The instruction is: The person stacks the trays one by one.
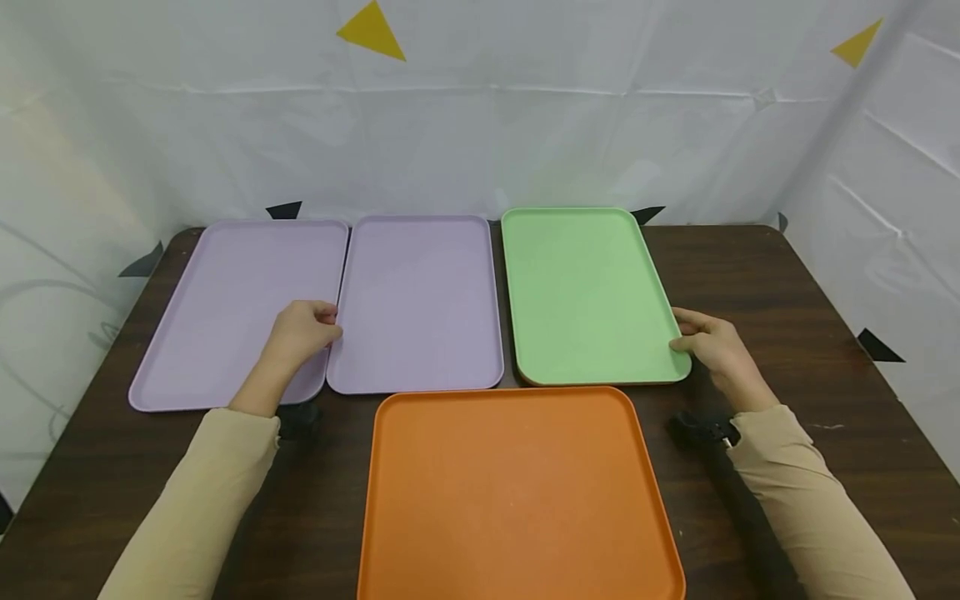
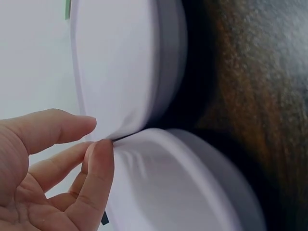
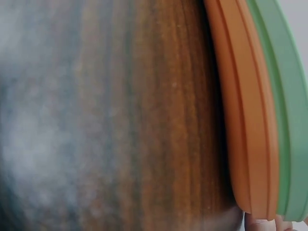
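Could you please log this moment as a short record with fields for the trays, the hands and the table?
surface: dark wooden table
far row, from the person's left: left purple tray, middle purple tray, green tray
under green tray: orange tray edge, seen from the right wrist
near tray: large orange tray
left hand: fingers at the rims where the two purple trays meet
right hand: grips the near right corner of the green tray
trays' contents: nothing in them
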